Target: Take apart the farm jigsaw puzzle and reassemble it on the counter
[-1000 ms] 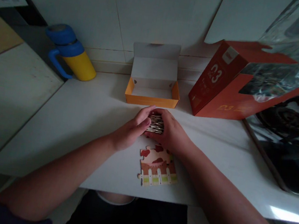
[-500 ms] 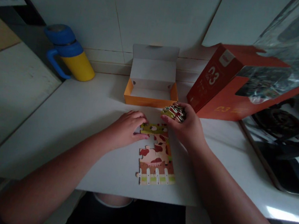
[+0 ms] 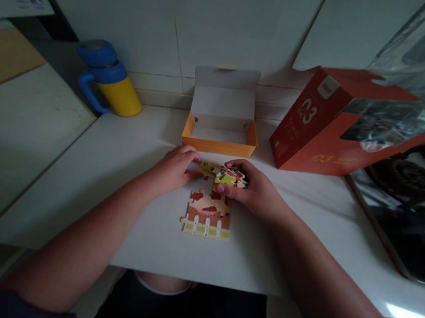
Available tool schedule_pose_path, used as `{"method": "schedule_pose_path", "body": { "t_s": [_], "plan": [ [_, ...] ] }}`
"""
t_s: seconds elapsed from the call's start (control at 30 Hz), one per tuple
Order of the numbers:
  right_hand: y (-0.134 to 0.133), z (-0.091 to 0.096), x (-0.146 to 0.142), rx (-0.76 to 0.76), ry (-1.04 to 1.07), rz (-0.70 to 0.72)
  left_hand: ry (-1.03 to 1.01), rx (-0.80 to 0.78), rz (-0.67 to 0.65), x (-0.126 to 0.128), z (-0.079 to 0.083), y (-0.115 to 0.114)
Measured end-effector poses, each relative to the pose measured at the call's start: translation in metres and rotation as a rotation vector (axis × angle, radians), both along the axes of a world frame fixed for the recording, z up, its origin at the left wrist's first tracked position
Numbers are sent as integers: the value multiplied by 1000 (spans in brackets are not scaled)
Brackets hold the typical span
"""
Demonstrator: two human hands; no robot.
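A partly joined jigsaw puzzle lies on the counter, showing a brown-and-white cow above a white fence. My right hand is closed around a stack of loose puzzle pieces, held over the puzzle's upper right and hiding part of it. At the puzzle's upper left, my left hand has its thumb and fingers at the edge of a green puzzle piece, curled around that edge.
Behind the hands stands an open orange box with its lid up. A blue-and-yellow bottle is at the back left. A large red box stands at the right, beside a stove. The white counter runs underneath.
The puzzle has shifted left and slightly away from me. My right hand has lowered the stack over its upper part. The left hand has moved left along with the puzzle. The view has turned slightly.
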State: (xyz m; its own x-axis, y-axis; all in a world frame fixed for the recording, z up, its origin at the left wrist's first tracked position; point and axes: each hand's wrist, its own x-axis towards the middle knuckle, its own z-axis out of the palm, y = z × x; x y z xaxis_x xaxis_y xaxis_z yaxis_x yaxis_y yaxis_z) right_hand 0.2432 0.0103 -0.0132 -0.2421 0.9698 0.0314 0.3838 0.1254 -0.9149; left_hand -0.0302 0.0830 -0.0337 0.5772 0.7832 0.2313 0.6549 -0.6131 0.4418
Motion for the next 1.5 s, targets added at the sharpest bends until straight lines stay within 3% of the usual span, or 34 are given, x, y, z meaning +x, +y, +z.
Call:
{"method": "schedule_pose_path", "body": {
  "t_s": [0.17, 0.53, 0.77, 0.87, 0.97, 1.17, 1.5],
  "plan": [
    [-3, 2, -3, 5, -37, 21, -49, 25, 20, 2, -8, 2],
    [-4, 1, -4, -7, -26, 35, -108, -76, 33, 5, -7, 9],
    [-5, 2, -6, 4, 9, 58, -454, -440, 112, 11, -8, 6],
    [-6, 3, -7, -20, 24, 62, -598, -558, 115, 12, 2, 1],
    [-4, 1, -7, -21, 74, -24, -697, -611, 149, 11, 15, -4],
    [5, -6, 1, 57, 41, -317, -671, -761, 44, 7, 20, -6],
    [3, -4, 2, 96, 11, -219, -552, -691, 0, 11, 20, -12]
  ]
}}
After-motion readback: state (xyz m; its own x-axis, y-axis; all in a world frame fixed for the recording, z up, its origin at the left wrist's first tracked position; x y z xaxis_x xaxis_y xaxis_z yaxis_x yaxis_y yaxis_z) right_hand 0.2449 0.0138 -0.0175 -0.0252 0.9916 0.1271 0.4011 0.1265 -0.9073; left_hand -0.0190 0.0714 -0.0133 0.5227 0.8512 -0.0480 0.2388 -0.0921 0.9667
